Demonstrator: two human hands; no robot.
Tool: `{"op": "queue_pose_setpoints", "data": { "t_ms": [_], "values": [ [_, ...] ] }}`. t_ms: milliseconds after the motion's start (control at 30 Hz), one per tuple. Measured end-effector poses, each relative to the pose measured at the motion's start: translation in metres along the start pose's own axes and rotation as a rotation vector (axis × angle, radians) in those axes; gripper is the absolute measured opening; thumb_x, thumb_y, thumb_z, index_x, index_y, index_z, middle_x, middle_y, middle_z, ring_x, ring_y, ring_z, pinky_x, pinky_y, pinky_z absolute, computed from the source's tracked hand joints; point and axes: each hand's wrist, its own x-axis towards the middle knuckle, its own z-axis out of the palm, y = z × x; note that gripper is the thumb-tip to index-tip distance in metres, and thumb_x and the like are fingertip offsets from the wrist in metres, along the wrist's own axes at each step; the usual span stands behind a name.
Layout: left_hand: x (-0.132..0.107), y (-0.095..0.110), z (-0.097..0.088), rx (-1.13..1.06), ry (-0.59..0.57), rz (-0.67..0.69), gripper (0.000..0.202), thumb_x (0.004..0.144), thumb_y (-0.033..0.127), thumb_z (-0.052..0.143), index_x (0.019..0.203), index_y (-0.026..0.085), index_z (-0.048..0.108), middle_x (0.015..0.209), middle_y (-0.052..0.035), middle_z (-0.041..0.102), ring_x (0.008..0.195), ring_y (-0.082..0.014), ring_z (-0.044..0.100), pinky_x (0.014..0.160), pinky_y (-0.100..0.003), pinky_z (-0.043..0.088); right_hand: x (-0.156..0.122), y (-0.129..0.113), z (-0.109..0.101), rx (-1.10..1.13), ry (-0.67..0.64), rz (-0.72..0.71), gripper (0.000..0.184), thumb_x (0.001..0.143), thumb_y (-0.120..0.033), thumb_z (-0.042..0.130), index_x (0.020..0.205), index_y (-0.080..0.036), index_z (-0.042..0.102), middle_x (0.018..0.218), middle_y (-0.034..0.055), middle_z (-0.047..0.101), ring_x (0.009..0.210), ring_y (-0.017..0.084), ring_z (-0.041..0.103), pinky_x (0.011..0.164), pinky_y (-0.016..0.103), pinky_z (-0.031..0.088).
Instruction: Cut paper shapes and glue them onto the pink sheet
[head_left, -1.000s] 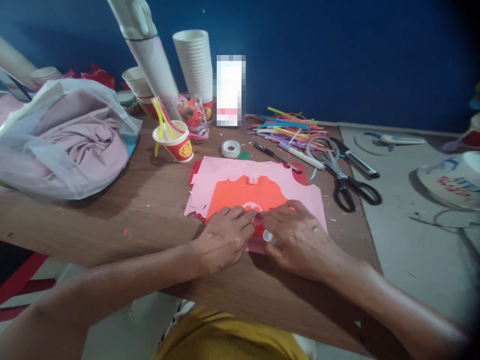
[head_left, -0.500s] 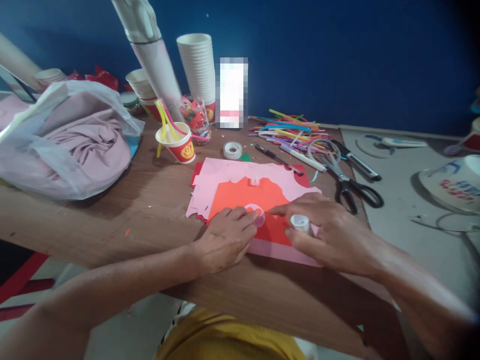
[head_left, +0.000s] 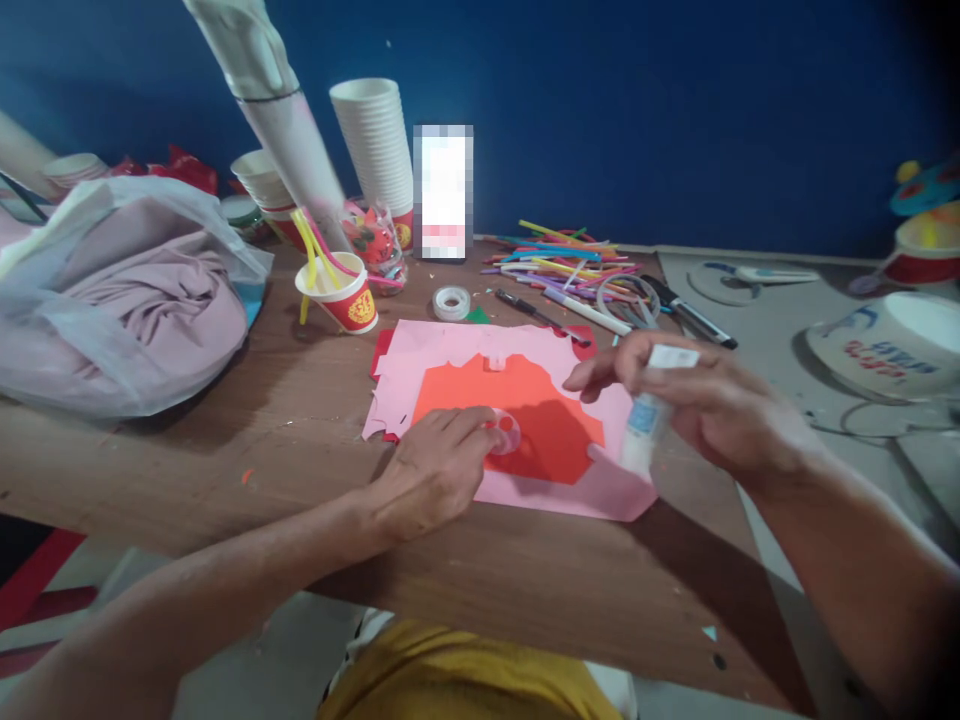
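My left hand [head_left: 435,470] is over the orange sheet [head_left: 465,385], its bent fingertips on the edge of a small pink paper disc [head_left: 507,438]. Orange spots show on the disc; the fingers partly cover it. Below the orange sheet lies a larger pink sheet [head_left: 562,503] with ragged cut edges, and red paper [head_left: 384,352] peeks out under that. My right hand [head_left: 720,400] grips a glue stick [head_left: 643,420] upright above the pink sheet's right side. A small translucent cap-like piece [head_left: 494,362] rests at the orange sheet's far edge.
Behind the sheets are a tape roll [head_left: 451,302], a black pen [head_left: 532,312] and a pile of coloured sticks [head_left: 574,262]. A paper cup [head_left: 349,305], stacked cups [head_left: 371,140] and a fabric-filled plastic bag [head_left: 127,300] stand left. A cutter [head_left: 701,318] lies right.
My right hand has lifted off the orange sheet and moved right, turning the glue stick upright. The scissors are now hidden behind it. My left fingers have drawn back slightly, uncovering more of the disc.
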Motion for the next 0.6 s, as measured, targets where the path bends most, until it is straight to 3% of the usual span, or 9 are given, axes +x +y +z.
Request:
{"op": "queue_pose_setpoints", "data": {
  "t_ms": [167, 300, 433, 600],
  "values": [
    [0.003, -0.014, -0.008, -0.148, 0.237, -0.147, 0.018, 0.082, 0.013, 0.042, 0.093, 0.017, 0.056, 0.096, -0.0064, 0.061, 0.094, -0.0167, 0.055, 0.084, -0.031, 0.044, -0.003, 0.000, -0.001, 0.105, 0.140, 0.025, 0.030, 0.085, -0.032, 0.026, 0.069, -0.022, 0.050, 0.061, 0.0021, 0.050, 0.055, 0.017, 0.052, 0.053, 0.032, 0.044],
    [0.008, -0.024, -0.010, -0.251, 0.159, -0.317, 0.016, 0.083, 0.016, 0.042, 0.087, 0.017, 0.058, 0.088, -0.0041, 0.060, 0.086, -0.0148, 0.056, 0.080, -0.029, 0.044, -0.009, 0.020, 0.005, 0.327, 0.247, 0.194, 0.028, 0.083, -0.040, 0.035, 0.063, -0.023, 0.046, 0.049, -0.0029, 0.037, 0.039, 0.013, 0.036, 0.040, 0.028, 0.033],
    [0.010, -0.026, -0.004, -0.220, 0.059, -0.394, 0.017, 0.082, 0.021, 0.044, 0.082, 0.019, 0.061, 0.084, -0.0025, 0.060, 0.082, -0.0152, 0.055, 0.075, -0.029, 0.044, -0.018, 0.043, 0.010, 0.414, 0.341, 0.208, 0.023, 0.081, -0.043, 0.046, 0.072, -0.023, 0.052, 0.056, -0.0022, 0.045, 0.042, 0.011, 0.037, 0.037, 0.024, 0.027],
    [0.013, -0.023, 0.006, -0.160, -0.022, -0.447, 0.021, 0.079, 0.038, 0.051, 0.080, 0.019, 0.061, 0.083, -0.0018, 0.060, 0.077, -0.0162, 0.054, 0.070, -0.030, 0.043, -0.025, 0.056, 0.012, 0.423, 0.302, 0.109, 0.013, 0.079, -0.035, 0.055, 0.086, -0.024, 0.053, 0.071, -0.0016, 0.059, 0.059, 0.013, 0.055, 0.052, 0.025, 0.043]
  ]
}}
